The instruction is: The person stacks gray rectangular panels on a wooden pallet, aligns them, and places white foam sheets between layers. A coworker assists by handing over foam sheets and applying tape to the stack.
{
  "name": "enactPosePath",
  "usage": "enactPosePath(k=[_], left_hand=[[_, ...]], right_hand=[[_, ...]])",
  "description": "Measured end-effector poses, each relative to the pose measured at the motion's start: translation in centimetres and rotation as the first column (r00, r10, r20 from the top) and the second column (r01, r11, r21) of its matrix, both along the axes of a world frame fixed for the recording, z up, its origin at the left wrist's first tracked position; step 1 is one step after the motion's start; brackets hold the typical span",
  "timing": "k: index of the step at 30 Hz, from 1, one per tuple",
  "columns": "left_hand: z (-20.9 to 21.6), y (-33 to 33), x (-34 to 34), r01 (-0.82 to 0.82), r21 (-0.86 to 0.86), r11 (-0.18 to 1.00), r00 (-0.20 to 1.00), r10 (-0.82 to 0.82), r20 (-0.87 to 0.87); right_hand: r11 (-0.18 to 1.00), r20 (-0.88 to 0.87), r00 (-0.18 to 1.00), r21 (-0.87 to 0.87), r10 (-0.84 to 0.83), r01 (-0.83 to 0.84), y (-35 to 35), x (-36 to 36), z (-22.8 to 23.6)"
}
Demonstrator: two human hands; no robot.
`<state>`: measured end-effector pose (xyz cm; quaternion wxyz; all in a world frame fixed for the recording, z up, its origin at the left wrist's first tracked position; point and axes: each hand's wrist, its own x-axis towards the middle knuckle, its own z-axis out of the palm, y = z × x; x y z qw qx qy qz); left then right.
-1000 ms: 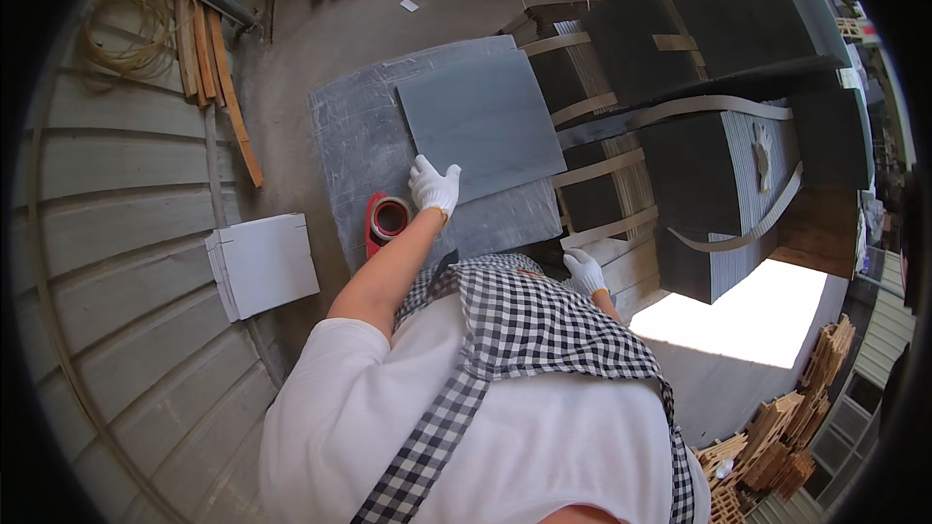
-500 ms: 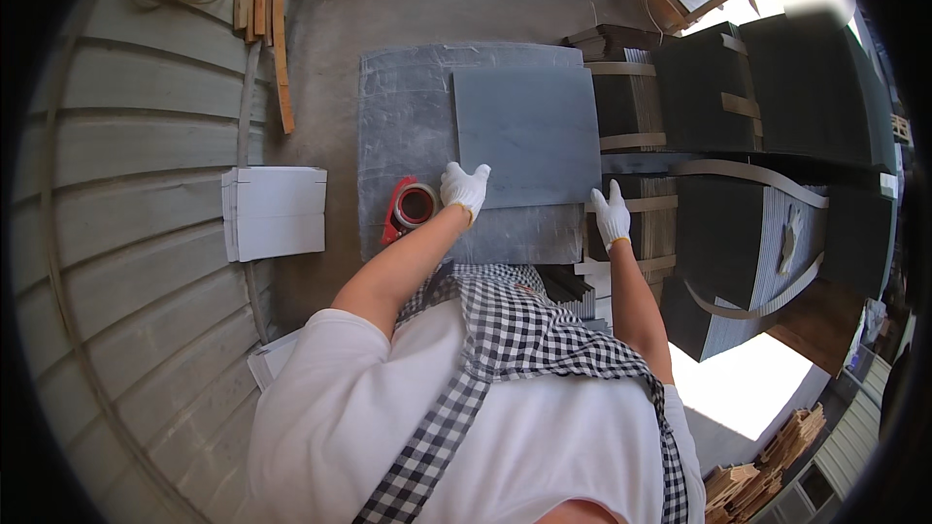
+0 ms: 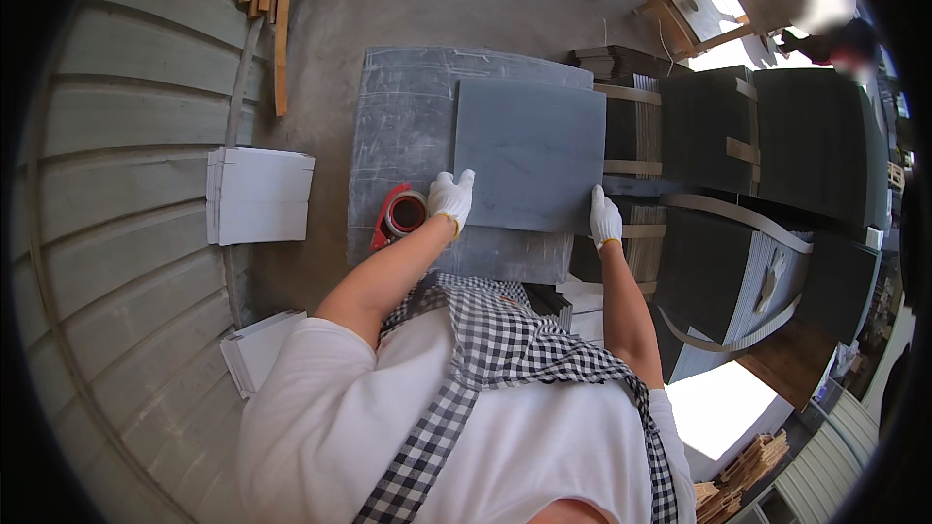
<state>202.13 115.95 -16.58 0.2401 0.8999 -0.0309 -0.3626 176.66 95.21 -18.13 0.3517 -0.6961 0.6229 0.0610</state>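
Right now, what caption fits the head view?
Both gloved hands, left hand and right hand, grip a square grey slab.

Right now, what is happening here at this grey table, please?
A person in white work gloves holds a square grey slab by its near edge, the left hand at one corner and the right hand at the other. The slab lies flat on a larger grey work surface. A red tape dispenser sits just beside the left hand. Stacks of dark slabs stand to the right, and white folded cartons lie on the floor to the left.

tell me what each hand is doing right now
left hand: shut on the grey slab, near-left corner
right hand: shut on the grey slab, near-right corner
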Motion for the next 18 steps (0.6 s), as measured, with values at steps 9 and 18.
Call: enactPosePath(k=[9, 18], left_hand=[[0.4, -1.4, 2.7, -0.375, -0.188, 0.908, 0.906, 0.316, -0.281], [4.0, -0.3, 7.9, -0.441, -0.408, 0.800, 0.897, 0.380, -0.226]], right_hand=[[0.949, 0.032, 0.987, -0.283, 0.156, -0.140, -0.7, 2.4, 8.6], [0.962, 0.275, 0.954, -0.271, 0.120, -0.042, 2.4, 6.4, 9.5]])
